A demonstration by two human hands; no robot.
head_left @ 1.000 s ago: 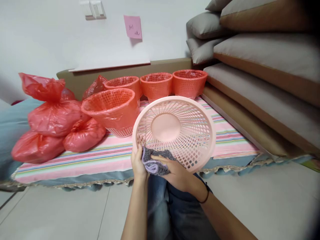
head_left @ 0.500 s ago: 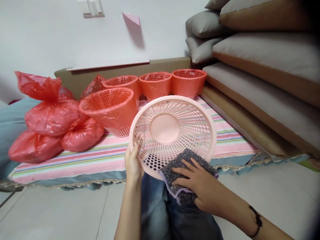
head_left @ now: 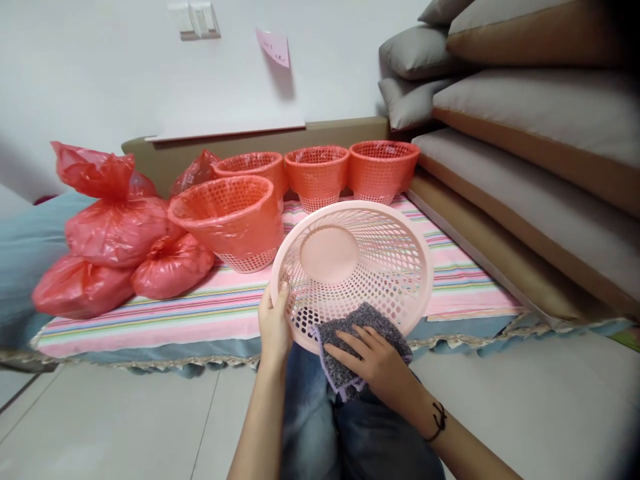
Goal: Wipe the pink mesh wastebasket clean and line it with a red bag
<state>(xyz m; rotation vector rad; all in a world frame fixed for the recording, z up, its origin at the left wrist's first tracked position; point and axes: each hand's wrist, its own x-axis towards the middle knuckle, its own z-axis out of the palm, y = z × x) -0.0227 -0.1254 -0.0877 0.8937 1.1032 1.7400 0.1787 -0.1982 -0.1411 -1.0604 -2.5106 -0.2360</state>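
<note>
A pale pink plastic basket (head_left: 330, 257) with a perforated wall is tilted toward me above my knees. My left hand (head_left: 275, 327) grips its left rim, with the thumb on the inside. Across the near side of the basket lies a folded dark grey cloth (head_left: 327, 333) with a purple edge. My right hand (head_left: 375, 360) holds this cloth against the near rim, its fingers spread over the top. Part of the near rim is hidden under the cloth.
Several red baskets (head_left: 230, 227) lined with plastic stand on a striped cover (head_left: 170, 320). Tied red plastic bags (head_left: 115, 233) are piled at the left. Large grey and brown cushions (head_left: 530, 167) are stacked at the right. A wall with a pink note (head_left: 274, 48) rises behind.
My right hand and the cloth have shifted slightly left along the near rim. The basket tilts a little differently, and the view has moved slightly.
</note>
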